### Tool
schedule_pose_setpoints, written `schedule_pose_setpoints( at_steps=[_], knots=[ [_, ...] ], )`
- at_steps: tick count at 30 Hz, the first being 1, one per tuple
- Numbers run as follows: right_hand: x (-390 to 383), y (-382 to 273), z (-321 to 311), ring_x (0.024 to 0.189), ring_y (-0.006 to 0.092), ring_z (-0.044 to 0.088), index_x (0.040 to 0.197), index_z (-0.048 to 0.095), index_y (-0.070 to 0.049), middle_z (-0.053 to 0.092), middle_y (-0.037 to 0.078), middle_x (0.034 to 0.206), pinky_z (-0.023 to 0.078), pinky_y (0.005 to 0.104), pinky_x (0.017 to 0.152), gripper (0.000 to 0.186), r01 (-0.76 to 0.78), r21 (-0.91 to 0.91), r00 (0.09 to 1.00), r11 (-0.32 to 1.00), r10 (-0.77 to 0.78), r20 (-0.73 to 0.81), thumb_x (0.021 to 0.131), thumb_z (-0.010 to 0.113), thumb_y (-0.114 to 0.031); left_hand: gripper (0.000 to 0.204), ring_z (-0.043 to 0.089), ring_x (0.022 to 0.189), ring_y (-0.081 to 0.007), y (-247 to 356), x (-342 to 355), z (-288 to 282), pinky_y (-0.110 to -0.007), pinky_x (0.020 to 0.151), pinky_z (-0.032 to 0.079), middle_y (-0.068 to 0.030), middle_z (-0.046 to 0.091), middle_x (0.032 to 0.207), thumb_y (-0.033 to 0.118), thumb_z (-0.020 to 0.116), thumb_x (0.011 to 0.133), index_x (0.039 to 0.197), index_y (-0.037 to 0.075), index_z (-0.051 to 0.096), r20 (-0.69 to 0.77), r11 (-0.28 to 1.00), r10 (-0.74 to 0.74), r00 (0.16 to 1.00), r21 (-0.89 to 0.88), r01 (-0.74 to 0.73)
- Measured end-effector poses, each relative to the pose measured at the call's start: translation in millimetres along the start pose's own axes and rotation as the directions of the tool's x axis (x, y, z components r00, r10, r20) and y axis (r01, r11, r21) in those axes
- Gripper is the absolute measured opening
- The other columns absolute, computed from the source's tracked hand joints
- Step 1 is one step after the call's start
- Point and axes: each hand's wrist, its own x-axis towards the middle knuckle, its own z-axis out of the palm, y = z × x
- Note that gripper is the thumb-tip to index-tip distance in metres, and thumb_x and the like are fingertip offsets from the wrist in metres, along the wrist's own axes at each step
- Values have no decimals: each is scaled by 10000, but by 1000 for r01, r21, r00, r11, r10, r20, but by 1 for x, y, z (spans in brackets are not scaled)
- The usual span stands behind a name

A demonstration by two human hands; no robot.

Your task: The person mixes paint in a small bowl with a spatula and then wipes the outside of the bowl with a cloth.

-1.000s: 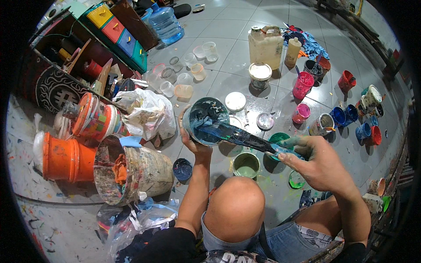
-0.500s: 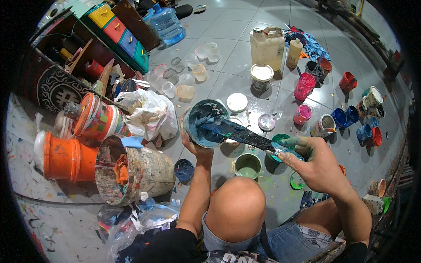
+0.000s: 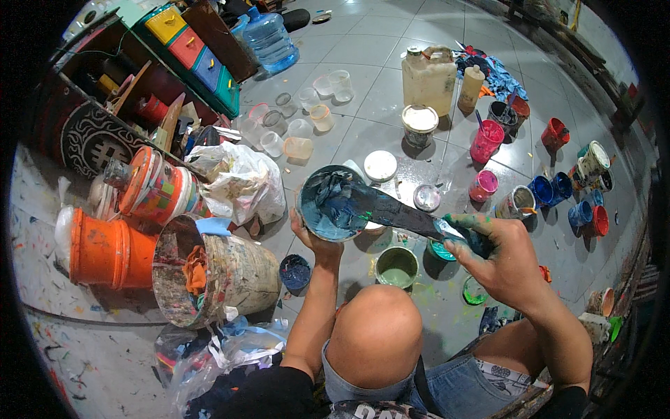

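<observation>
Grey tiled floor [image 3: 391, 42], glossy and paint-spattered; multicoloured drawer unit [image 3: 188, 50] at left; pale wall [image 3: 601, 31] at right

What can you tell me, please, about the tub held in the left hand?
The round, open tub looks like plastic, its inner wall smeared with dark blue and blue-grey. Thick, streaky blue paint lies inside; how deep cannot be told. The left hand supports it from the side and below, above the tiled floor, with its mouth facing the camera. A dark, flat paddle reaches in over its right side.
</observation>
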Motion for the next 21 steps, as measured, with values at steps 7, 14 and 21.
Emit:
schedule_pose_setpoints(
  at_steps=[7,14,21],
  knots=[
    [10,24,12,605,265,649,1042,701,-27,675,171,775,494,357,570,316,251,-30,967,968,-252,-44,781,769,-192,610,536,1219,-271,5,-3,-18,-447,1050,444,-134,508,1375,515,249,1010,1365,63,453,120,973,-10,993,232,-18],
    [20,37,17,639,251,664,1046,697,-15,689,166,828,512,337,600,314,327,22,945,945,-326,-31,771,777,-145,554,524,1217,-257,8,0,-15,-442,1037,451,-123,523,1342,480,318,1010,1352,69,460,212,986,-73,975,-133,103],
    [34,55,31,720,207,683,1102,680,-7,709,151,897,520,311,663,362,311,83,948,947,-315,51,783,777,-150,571,557,1142,-271,20,-6,-28,-469,1018,450,-81,550,1287,528,335,982,1345,110,476,-205,970,-243,948,-21,244]
  ],
)
